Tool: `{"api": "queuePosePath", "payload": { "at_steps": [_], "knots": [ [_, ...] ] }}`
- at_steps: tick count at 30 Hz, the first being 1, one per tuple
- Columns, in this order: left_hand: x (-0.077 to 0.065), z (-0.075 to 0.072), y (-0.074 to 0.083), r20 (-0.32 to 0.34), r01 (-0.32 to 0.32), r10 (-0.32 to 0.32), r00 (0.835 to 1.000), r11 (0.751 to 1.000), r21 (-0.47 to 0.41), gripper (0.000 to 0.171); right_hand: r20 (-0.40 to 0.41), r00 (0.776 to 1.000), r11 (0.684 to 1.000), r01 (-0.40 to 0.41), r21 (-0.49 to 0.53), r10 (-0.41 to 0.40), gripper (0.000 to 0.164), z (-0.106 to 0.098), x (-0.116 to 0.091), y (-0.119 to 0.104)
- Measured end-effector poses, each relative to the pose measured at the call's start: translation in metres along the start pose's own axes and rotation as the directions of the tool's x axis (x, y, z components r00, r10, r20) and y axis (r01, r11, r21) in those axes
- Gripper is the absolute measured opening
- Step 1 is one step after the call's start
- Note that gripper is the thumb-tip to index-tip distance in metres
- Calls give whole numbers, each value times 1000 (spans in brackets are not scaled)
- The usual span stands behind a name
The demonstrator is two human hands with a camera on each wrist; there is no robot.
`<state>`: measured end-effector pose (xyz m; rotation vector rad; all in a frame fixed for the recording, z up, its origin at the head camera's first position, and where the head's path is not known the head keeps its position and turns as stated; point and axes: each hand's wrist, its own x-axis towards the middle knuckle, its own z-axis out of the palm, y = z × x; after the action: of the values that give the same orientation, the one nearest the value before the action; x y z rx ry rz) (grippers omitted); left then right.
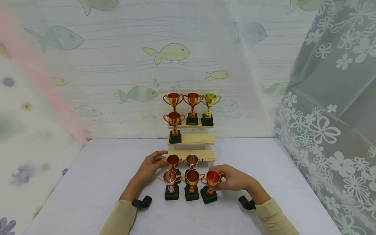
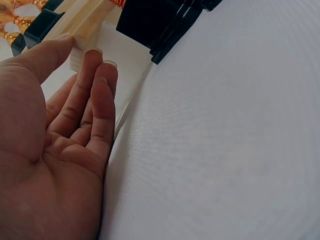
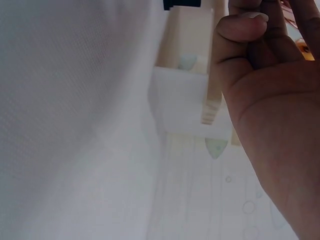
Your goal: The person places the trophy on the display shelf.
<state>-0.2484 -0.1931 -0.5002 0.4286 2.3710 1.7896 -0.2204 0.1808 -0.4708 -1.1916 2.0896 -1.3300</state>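
While gripping the red-orange trophy (image 1: 212, 178) with curled fingers of the right hand (image 1: 231, 178), holds it slightly tilted at the right end of the front row. Has the left hand (image 1: 149, 165), with fingers loosely extended, just beside the left end of the wooden rack (image 1: 199, 139). Also has four copper-toned trophies (image 1: 192, 177) nearby on the worktop (image 1: 97, 182) and four shiny trophies (image 1: 192, 99) on the upper steps.
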Motion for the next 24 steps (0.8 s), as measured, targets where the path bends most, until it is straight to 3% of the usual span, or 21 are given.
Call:
{"api": "queuePosePath", "payload": {
  "at_steps": [6,11,15,24],
  "knots": [
    [0,-1,-2,1,2,-2,1000,1000,-8,52,-22,999,999,41,13,-40,22,-4,-2,0],
    [1,-1,-4,3,-1,1,1000,1000,-11,53,-24,999,997,32,72,-30,22,-9,-3,-3],
    [1,-1,-3,-2,-5,5,1000,1000,-5,51,-46,999,998,26,61,-23,23,-14,-4,-6],
    [1,0,-2,-9,3,-3,1000,1000,7,50,-176,983,998,-53,30,57,31,-25,-6,-13]
  ]
}}
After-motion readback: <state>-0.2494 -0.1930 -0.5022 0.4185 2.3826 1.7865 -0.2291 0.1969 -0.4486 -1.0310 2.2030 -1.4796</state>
